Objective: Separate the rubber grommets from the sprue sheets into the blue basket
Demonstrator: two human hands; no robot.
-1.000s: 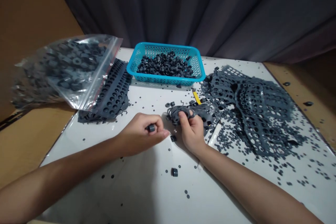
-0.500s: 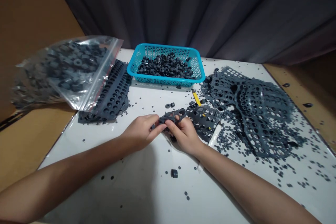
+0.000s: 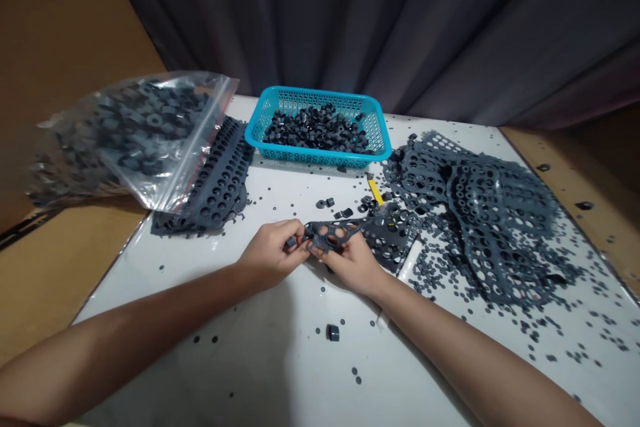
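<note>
My left hand point(image 3: 273, 253) and my right hand point(image 3: 350, 260) meet over the white table point(image 3: 260, 360), both pinched on a grey rubber sheet point(image 3: 335, 233) punched full of round holes. The left fingers close on the sheet's left end, with a small grey ring point(image 3: 291, 241) between them. The right hand grips the sheet from below, thumb on its near edge. The sheet runs right onto more punched sheet point(image 3: 390, 230).
A blue basket point(image 3: 380, 140) of grey rings stands at the back. A clear bag point(image 3: 130, 137) of rings lies on a ring-filled sheet point(image 3: 215, 180) at the left. A heap of punched sheets point(image 3: 480, 207) covers the right. Loose rings point(image 3: 333, 332) and small discs are scattered about.
My left hand moved right to join my right hand at the sheet. The right hand lowered and flattened the sheet, and both now grip its left end.
</note>
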